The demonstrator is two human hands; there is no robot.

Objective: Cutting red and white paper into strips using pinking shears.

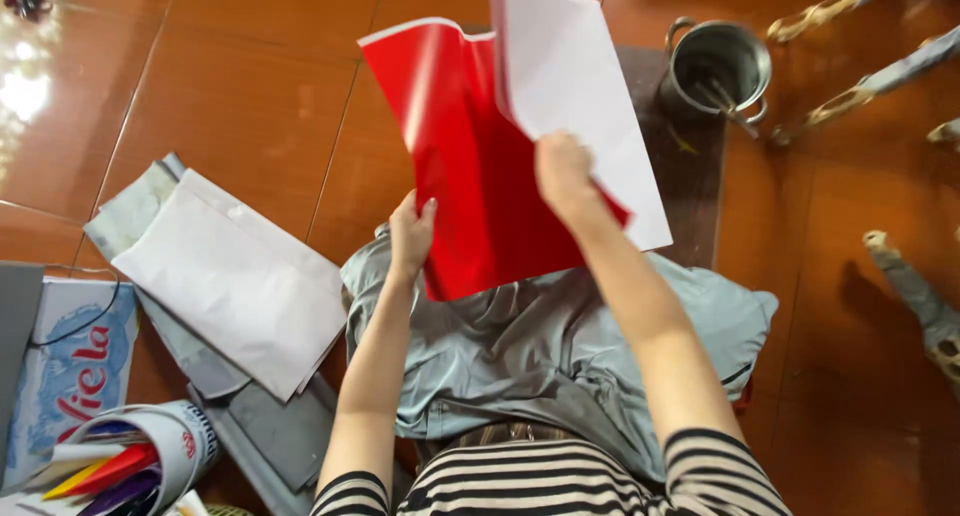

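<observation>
I hold a large sheet of glossy red paper (460, 156) up over my lap, its white back (570, 86) folded forward on the right side. My left hand (411, 238) pinches the sheet's lower left edge. My right hand (565, 176) grips the folded white flap near its lower edge, pressing it against the red side. Both my arms reach out from striped sleeves over grey trousers (530, 356).
A stack of white and grey paper sheets (235, 276) lies on the brown tiled floor at left. A cup of coloured pens (135, 461) and a blue-white packet (70, 366) lie at lower left. A metal pot (718, 66) stands at upper right beside chair legs (860, 86).
</observation>
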